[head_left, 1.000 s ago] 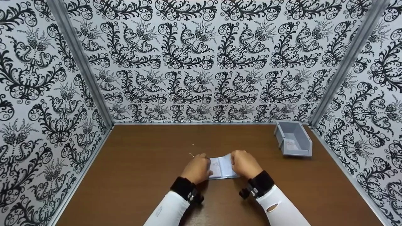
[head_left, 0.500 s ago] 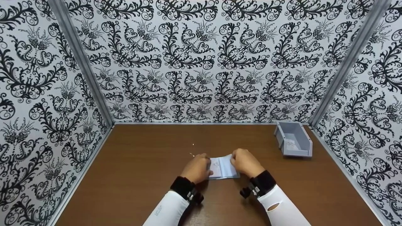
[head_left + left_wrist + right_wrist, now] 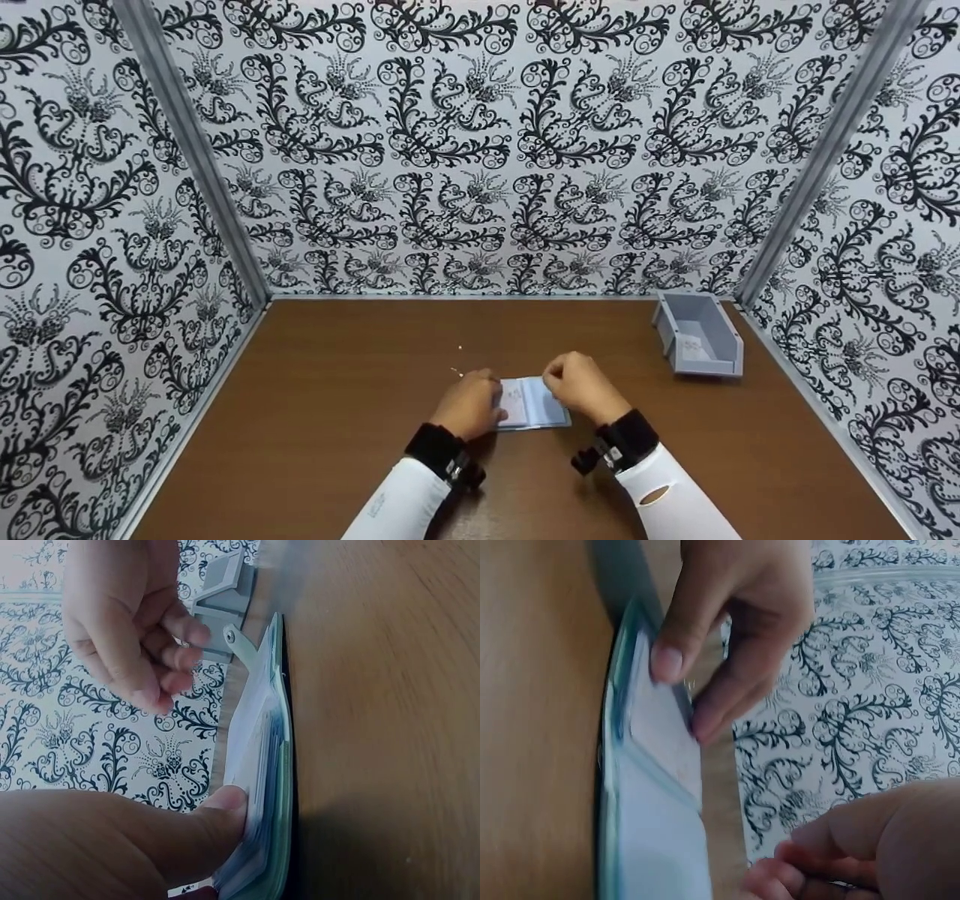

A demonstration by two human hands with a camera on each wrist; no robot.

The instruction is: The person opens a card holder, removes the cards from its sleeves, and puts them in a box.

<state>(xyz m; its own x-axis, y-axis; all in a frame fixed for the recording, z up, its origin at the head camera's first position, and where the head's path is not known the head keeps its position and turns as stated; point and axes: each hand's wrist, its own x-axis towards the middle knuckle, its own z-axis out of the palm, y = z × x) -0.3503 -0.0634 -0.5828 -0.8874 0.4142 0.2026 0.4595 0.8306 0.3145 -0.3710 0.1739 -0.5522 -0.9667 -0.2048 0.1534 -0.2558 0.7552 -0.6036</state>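
Note:
A small pale green card holder [image 3: 551, 409] lies spread out on the table, with clear plastic sleeves inside. My left hand [image 3: 469, 405] grips its left side, the thumb [image 3: 225, 806] pressing on the stacked sleeves. A pale card [image 3: 664, 731] shows in the sleeve under that thumb in the right wrist view. Over the right side hovers my right hand [image 3: 585, 386], apart from the sleeves, its fingers loosely curled with nothing visible in them. The holder's snap strap [image 3: 241, 646] sticks up at the far end in the left wrist view.
A grey plastic bin [image 3: 709, 367] stands at the back right of the brown table [image 3: 337, 375], with a pale flat piece [image 3: 690, 345] inside. Small bright specks [image 3: 458, 372] lie beyond my left hand. Patterned walls [image 3: 480, 150] enclose the back and sides.
My right hand has let go of the raised right sleeve and moved slightly up and left. That sleeve now lies flatter. The left hand has stayed in place.

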